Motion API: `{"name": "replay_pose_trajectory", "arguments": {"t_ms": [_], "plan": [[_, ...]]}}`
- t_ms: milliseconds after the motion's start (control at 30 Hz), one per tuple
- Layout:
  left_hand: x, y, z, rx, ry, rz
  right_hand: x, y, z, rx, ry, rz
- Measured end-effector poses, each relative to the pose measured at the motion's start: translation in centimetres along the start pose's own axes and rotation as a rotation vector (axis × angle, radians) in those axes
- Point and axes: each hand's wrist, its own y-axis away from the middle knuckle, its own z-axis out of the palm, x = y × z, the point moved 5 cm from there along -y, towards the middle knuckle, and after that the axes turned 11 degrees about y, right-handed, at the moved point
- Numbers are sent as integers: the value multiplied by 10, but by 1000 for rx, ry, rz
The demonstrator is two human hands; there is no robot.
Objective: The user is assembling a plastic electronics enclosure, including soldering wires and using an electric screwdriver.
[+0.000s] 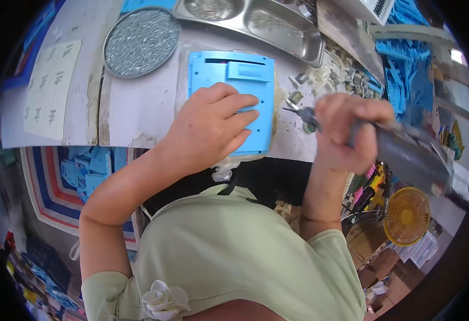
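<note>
A light blue plastic housing [258,136] lies flat on the white worktable before me. My left hand [205,125] rests on its left side, fingers stretched out and slightly apart across the surface. Gripped in my right hand [349,131] is a dark grey power screwdriver [413,158], held to the right of the housing. Its thin bit points left, apart from the housing and over the table. Motion blurs the tool and the right fingers a little. Small metal and whitish parts [325,75] lie scattered beyond the right hand.
A round tray [138,75] full of small screws stands at the back left, beside a steel tray [316,56] with compartments. Blue plastic parts [400,69] pile up at far right. Below the table are a striped bag [43,200] and a yellow fan [407,215].
</note>
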Motion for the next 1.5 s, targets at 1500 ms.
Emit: {"name": "replay_pose_trajectory", "arguments": {"t_ms": [1500], "plan": [[-123, 541, -81, 1336, -757, -1466, -1, -66, -29, 70, -49, 86]]}}
